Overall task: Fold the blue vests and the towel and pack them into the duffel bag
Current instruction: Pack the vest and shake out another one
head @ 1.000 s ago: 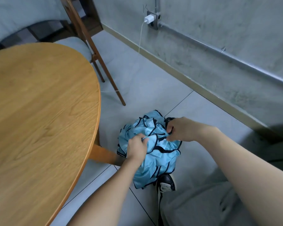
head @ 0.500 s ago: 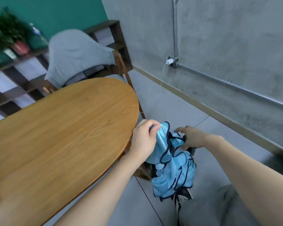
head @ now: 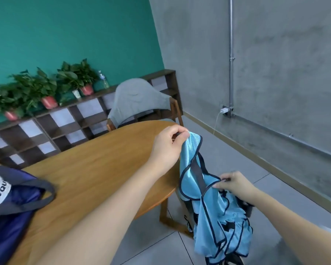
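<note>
Early stage: both hands, left [head: 166,148] and right [head: 235,185], pinch hanging vests [head: 216,213], nothing folded, bag [head: 13,197] unpacked on table [head: 96,169].

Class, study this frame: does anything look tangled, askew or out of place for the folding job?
Yes. The blue vests hang as one bunched clump beside the table, not laid flat. The left hand pinches a top edge and the right hand a trim lower down. The duffel bag lies slumped at the table's near edge.
</note>
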Demonstrator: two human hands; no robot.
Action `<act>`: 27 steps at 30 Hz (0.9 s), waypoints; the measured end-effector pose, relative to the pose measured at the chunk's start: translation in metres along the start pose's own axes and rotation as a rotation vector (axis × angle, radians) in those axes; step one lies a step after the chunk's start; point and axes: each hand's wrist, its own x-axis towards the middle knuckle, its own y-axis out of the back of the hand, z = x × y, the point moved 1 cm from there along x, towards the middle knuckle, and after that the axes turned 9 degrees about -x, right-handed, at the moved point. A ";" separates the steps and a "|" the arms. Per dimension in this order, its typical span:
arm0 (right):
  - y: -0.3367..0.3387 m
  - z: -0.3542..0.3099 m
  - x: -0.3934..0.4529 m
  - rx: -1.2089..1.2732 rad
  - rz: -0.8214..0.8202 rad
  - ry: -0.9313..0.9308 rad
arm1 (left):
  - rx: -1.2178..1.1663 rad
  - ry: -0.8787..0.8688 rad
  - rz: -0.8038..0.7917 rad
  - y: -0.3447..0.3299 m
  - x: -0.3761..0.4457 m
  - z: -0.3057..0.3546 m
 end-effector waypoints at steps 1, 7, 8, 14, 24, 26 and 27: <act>0.003 -0.008 -0.005 0.046 0.037 0.020 | 0.008 -0.009 0.023 0.011 0.002 0.004; 0.025 -0.102 -0.030 0.142 0.045 0.198 | 0.098 -0.071 0.196 0.100 0.022 0.043; 0.025 -0.124 -0.032 0.139 0.034 0.242 | 0.109 -0.072 0.228 0.118 0.026 0.048; 0.006 -0.265 -0.028 0.113 0.021 0.472 | 0.289 -0.071 0.449 0.232 0.039 0.072; -0.062 -0.433 0.036 -0.011 0.234 0.664 | 0.500 0.080 0.496 0.359 0.053 0.037; -0.081 -0.443 0.057 -0.196 0.209 0.674 | 0.533 0.127 0.415 0.368 0.048 0.021; -0.093 -0.443 0.065 -0.307 0.154 0.670 | 0.539 0.170 0.352 0.368 0.043 0.010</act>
